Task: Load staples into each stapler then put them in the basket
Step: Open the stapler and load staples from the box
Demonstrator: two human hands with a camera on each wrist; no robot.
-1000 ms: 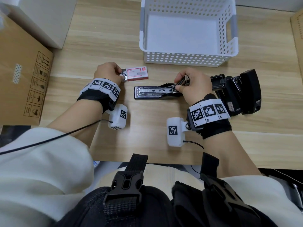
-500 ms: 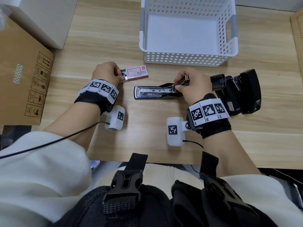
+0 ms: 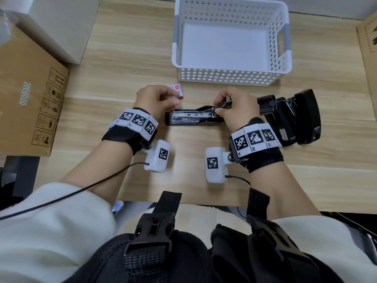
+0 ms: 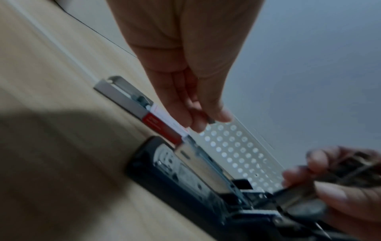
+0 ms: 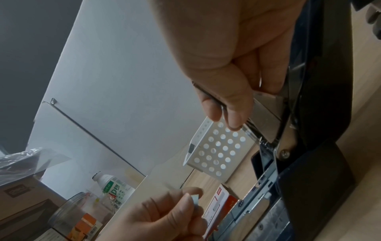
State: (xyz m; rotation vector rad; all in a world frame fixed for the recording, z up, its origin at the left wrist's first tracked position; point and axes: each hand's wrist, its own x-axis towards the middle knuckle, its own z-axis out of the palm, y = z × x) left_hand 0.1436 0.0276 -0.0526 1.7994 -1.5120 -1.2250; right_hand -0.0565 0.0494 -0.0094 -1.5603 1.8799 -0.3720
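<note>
Above the staple box [image 3: 176, 90], left hand [image 3: 156, 99] has lifted, fingers pinching staples [image 5: 195, 200]; right hand [image 3: 236, 110] still grips stapler [image 3: 189, 119].

A black stapler [image 3: 191, 119] lies opened flat just in front of the white perforated basket [image 3: 230, 77], its metal staple channel exposed. Left of it lies the red-and-white staple box [image 3: 177, 89]; two more black staplers [image 3: 295, 117] sit at its right.
</note>
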